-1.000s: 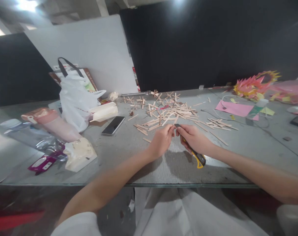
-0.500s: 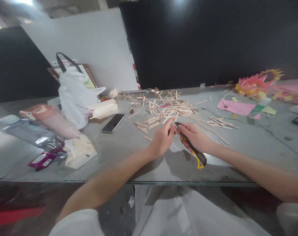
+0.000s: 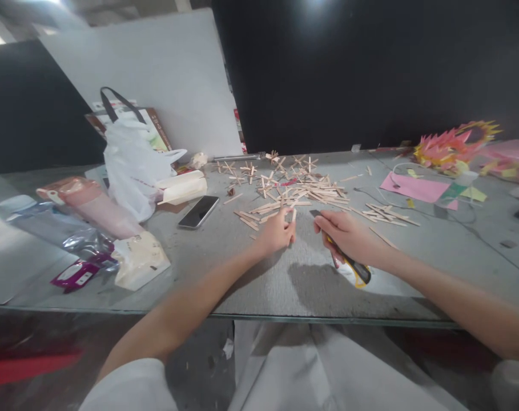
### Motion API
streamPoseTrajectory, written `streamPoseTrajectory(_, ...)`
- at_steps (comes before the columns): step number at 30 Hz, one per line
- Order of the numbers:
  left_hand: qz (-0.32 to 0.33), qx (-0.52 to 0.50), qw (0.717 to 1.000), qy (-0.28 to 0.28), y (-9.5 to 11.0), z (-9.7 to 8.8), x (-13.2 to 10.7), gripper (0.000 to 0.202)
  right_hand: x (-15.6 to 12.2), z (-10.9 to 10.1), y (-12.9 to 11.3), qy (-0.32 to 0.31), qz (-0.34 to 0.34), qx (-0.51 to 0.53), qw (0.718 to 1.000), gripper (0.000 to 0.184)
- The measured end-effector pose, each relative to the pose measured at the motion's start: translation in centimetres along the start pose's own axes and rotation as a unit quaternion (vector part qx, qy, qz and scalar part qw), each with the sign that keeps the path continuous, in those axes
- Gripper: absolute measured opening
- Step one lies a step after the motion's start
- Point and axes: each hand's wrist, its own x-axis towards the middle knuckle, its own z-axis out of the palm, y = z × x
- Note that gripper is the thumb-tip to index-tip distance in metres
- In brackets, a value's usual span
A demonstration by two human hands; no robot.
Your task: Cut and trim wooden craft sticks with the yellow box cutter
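My right hand (image 3: 350, 235) is closed around a utility knife (image 3: 358, 270) with a black and yellow handle, its blade end pointing away and to the left. My left hand (image 3: 275, 233) pinches a short wooden stick (image 3: 294, 216) between thumb and fingers. A gap separates the two hands over the grey table. Just beyond them lies a loose pile of flat wooden sticks (image 3: 323, 190), some of them crossed into star shapes. A smaller group of sticks (image 3: 381, 213) rests to the right, past my right hand.
To the left are a phone (image 3: 198, 212), a tissue pack (image 3: 141, 260), a clear bottle (image 3: 49, 225), a pink bottle (image 3: 90, 202) and a white plastic bag (image 3: 131, 165). On the right lie pink paper (image 3: 413, 187), a cable and a spiky paper craft (image 3: 447, 147). Dark panels (image 3: 370, 74) stand behind.
My hands have moved apart. The left one went left with the stick, and the right one went slightly right with the knife.
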Motion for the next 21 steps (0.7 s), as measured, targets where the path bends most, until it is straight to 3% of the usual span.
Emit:
streamPoseTrajectory(3, -0.06, -0.014, 0.99, -0.124, 0.3, 0.1, -0.4, 0.057, 0.4, -1.6, 0.5, -0.025, -0.036, -0.067, 0.997, 0.035)
streamPoseTrajectory(6, -0.094, 0.019, 0.979, -0.182, 0.8, 0.4, -1.0, 0.064, 1.1, -3.2, 0.8, -0.044, -0.053, -0.17, 0.983, 0.039)
streamPoseTrajectory(9, -0.066, 0.088, 0.986, -0.127, 0.8, 0.0, -1.0, 0.066, 1.9, -4.2, 1.1, -0.041, -0.076, -0.303, 0.949, 0.041)
streamPoseTrajectory(12, 0.037, 0.16, 0.985, -0.058, 0.2, -1.3, -0.3, 0.073, 3.0, -4.5, 2.0, -0.056, -0.107, -0.421, 0.899, 0.039)
streamPoseTrajectory(15, 0.149, 0.224, 0.959, -0.085, -0.5, -2.3, 0.7, 0.077, 3.9, -4.5, 3.3, -0.09, -0.129, -0.502, 0.85, 0.038)
streamPoseTrajectory(21, 0.166, 0.255, 0.943, -0.138, -1.8, -2.3, 1.4, 0.064, 5.1, -3.9, 4.1, -0.139, -0.202, -0.565, 0.788, 0.04)
